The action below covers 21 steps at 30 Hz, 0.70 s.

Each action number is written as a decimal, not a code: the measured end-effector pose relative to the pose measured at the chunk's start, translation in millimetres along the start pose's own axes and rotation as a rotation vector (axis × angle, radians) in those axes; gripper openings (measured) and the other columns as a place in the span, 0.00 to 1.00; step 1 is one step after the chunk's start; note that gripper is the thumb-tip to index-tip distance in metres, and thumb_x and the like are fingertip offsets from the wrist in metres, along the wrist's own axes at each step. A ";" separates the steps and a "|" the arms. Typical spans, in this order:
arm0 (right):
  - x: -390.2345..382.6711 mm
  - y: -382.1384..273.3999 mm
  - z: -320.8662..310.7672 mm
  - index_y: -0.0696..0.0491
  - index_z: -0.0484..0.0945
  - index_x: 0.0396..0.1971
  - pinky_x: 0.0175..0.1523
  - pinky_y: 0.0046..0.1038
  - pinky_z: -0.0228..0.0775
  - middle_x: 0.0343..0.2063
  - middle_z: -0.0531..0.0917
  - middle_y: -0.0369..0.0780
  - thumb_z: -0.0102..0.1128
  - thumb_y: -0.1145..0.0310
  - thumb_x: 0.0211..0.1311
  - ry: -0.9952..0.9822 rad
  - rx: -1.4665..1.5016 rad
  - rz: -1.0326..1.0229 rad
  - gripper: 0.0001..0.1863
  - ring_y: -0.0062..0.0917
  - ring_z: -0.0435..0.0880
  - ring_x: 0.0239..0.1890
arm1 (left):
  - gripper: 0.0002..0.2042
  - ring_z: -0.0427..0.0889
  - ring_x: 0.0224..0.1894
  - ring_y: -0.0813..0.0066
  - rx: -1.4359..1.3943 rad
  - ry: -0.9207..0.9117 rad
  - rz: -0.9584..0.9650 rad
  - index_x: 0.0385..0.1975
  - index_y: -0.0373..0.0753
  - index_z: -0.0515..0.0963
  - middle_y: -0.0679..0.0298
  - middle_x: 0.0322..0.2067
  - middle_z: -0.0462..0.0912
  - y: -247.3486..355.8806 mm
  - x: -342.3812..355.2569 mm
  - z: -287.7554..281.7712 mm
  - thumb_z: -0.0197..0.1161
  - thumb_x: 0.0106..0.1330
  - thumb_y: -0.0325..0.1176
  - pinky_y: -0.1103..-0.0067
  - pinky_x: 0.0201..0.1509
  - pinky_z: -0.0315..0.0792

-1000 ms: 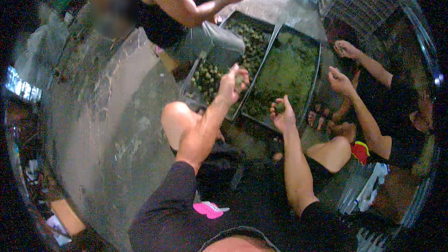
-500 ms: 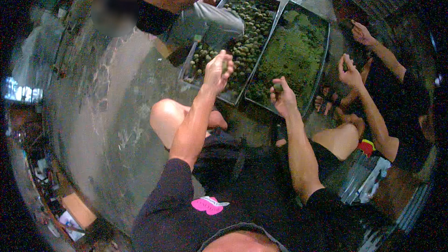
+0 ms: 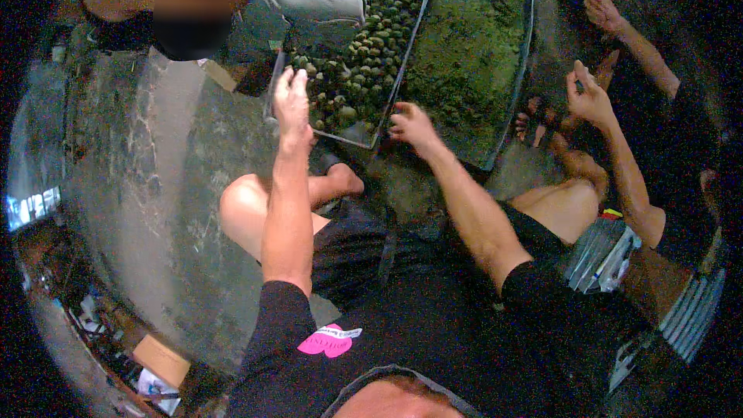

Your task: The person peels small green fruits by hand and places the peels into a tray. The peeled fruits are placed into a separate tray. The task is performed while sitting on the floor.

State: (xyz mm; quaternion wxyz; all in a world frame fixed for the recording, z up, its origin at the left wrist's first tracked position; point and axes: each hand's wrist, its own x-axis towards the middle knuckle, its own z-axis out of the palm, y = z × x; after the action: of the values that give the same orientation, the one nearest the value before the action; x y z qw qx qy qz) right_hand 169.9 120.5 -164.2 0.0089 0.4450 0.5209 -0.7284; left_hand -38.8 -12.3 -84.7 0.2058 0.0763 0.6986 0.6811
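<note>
A shallow metal-rimmed tray point(image 3: 346, 139) holds many small greenish round balls in rows. My left hand point(image 3: 292, 104) is at its near left corner, fingers stretched upward and holding nothing I can see. Close to the same tray's near right corner is my right hand point(image 3: 416, 130), its fingers half bent and slightly apart. No ball shows in it, and I cannot tell whether it touches the rim. Directly right of that stands a second tray point(image 3: 531, 39), spread with loose green crumbly material.
At the upper left a person in grey trousers point(image 3: 313, 8) sits against the ball tray. On the right, another person's hands point(image 3: 590, 97) are raised beside the green tray. Clear plastic packages point(image 3: 600, 255) lie by my right knee; a cardboard box point(image 3: 161, 360) is at lower left.
Both hands have moved left, apart to the ball tray's near corners. The green ball in my right hand and the greenish thing in my left no longer show. The trays appear higher in view.
</note>
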 end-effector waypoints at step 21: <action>107.1 92.8 -48.3 0.54 0.77 0.38 0.41 0.40 0.72 0.30 0.81 0.45 0.65 0.62 0.42 0.182 -1.054 0.034 0.21 0.37 0.79 0.37 | 0.11 0.72 0.49 0.73 0.303 -0.287 -0.089 0.41 0.34 0.75 0.56 0.48 0.72 100.2 -56.3 37.3 0.53 0.60 0.28 0.79 0.51 0.65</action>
State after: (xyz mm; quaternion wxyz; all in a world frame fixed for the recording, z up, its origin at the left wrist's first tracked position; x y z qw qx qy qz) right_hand 180.3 163.3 -307.3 0.1980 0.4500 0.8074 -0.3261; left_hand 9.3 6.3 24.6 0.3194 0.1716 0.7591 0.5406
